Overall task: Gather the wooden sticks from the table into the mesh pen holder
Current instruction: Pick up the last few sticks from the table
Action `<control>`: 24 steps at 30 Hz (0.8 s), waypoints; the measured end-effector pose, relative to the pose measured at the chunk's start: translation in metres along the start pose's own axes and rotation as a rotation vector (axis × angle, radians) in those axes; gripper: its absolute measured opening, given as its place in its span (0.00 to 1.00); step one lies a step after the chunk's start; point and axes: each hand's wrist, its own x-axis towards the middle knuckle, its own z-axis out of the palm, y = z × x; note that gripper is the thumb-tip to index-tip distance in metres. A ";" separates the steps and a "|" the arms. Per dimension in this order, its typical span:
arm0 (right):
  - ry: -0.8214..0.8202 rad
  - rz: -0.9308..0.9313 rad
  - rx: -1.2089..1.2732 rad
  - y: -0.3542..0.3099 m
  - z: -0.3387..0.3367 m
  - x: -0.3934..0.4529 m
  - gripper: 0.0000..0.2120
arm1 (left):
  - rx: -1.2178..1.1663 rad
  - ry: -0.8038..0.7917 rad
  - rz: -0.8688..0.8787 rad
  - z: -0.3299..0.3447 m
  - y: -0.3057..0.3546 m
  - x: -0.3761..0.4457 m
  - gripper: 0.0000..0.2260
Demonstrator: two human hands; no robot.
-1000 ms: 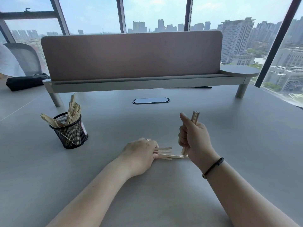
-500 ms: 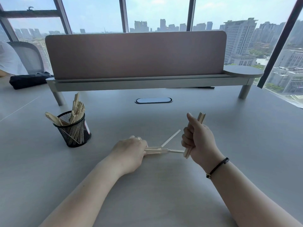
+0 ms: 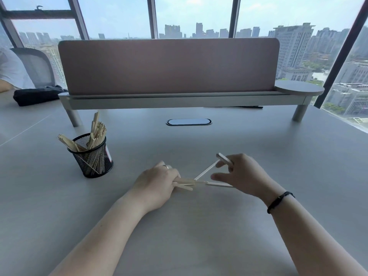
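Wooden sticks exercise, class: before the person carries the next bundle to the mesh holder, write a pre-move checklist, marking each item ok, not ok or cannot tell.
1. Left hand grips its loose sticks: ok.
2. Right hand keeps hold of its small bundle: ok.
3. All sticks gathered into one bundle: not ok; one angled stick and one flat stick splay apart between the hands.
4. Mesh pen holder upright: ok.
5. Room left in the holder: cannot tell.
6. Table path to the holder unobstructed: ok.
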 end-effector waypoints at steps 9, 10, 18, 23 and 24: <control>-0.117 -0.025 -0.200 0.004 0.012 0.003 0.09 | -0.185 0.227 -0.021 -0.006 -0.009 -0.001 0.15; -0.126 -0.043 -0.223 0.003 0.013 0.003 0.09 | -0.208 0.221 -0.020 -0.005 -0.009 -0.001 0.15; -0.153 -0.203 -0.417 -0.005 0.021 0.000 0.09 | -0.294 0.150 -0.145 -0.006 -0.014 -0.001 0.15; -0.026 -0.256 -0.355 -0.007 0.023 0.003 0.07 | -0.266 0.128 -0.188 -0.013 -0.011 -0.005 0.22; -0.001 -0.259 -0.345 -0.007 0.023 0.005 0.07 | -0.257 0.107 -0.189 -0.013 -0.011 -0.005 0.19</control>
